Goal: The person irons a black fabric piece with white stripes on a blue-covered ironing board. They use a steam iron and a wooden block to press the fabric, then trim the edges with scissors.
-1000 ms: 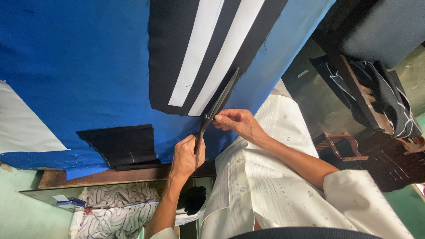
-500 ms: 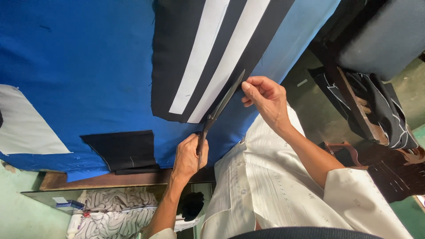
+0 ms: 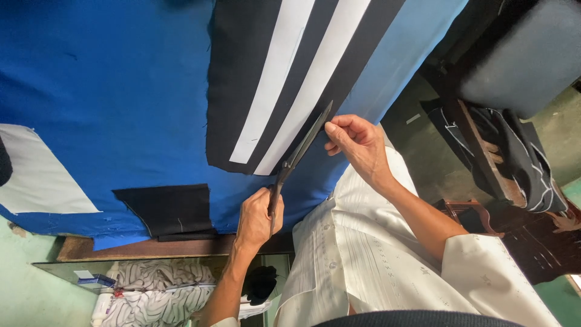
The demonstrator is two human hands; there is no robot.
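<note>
Covering most of the table is a blue cloth (image 3: 109, 91); black fabric (image 3: 242, 79) bearing two white strips (image 3: 272, 72) is spread flat near its right edge for cutting. Scissors (image 3: 299, 148) are gripped by the left hand (image 3: 257, 218); the fabric's edge is pinched taut by the right hand (image 3: 357, 142).

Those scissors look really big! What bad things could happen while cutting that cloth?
1. The right hand pinches the black cloth right beside the tip of the scissors, so a fingertip might get nicked.
2. The blades run close along a white strip lying on the cloth; if the left hand wobbles, the cut may stray into it.
</note>
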